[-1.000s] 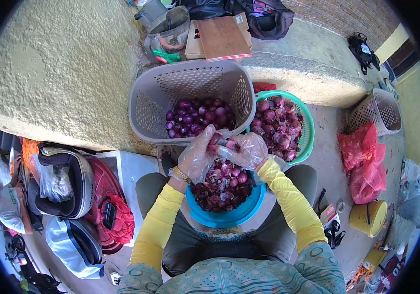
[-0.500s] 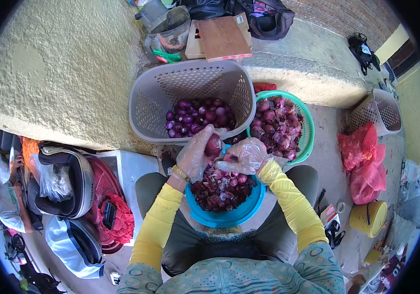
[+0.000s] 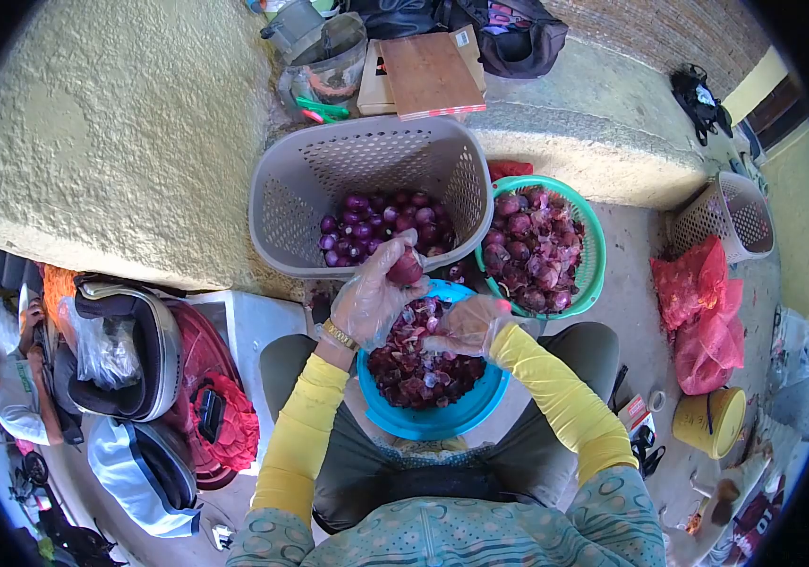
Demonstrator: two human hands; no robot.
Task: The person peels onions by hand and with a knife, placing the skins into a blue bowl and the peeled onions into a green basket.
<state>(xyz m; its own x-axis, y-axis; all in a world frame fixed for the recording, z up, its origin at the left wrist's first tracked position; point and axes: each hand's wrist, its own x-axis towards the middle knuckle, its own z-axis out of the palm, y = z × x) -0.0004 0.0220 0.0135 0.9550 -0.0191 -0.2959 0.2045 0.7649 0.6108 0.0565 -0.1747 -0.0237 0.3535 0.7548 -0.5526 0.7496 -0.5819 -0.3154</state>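
Observation:
A red onion [image 3: 405,267] is held in my left hand [image 3: 371,300], which wears a clear plastic glove and a gold watch. My right hand [image 3: 468,325], gloved too, is closed a little to the right and lower; what its fingers hold is hidden. Both hands are above a blue basin [image 3: 494,402] of dark onion skins [image 3: 423,373]. Beyond them stands a grey perforated basket [image 3: 277,213] with shiny peeled onions [image 3: 366,227] at its bottom. A green basket [image 3: 596,246] of unpeeled onions [image 3: 532,250] and loose skins sits to the right.
Red mesh sacks [image 3: 706,321] and a yellow bucket [image 3: 727,422] lie on the right, near another grey basket [image 3: 735,217]. A concrete ledge [image 3: 593,142] runs behind the baskets. At far left a person [image 3: 22,397] is beside several bags and a black-lined case [image 3: 130,350].
My left hand has turned and drawn slightly back, showing more of the onion. The right hand has moved down and left over the basin, its fingers lower.

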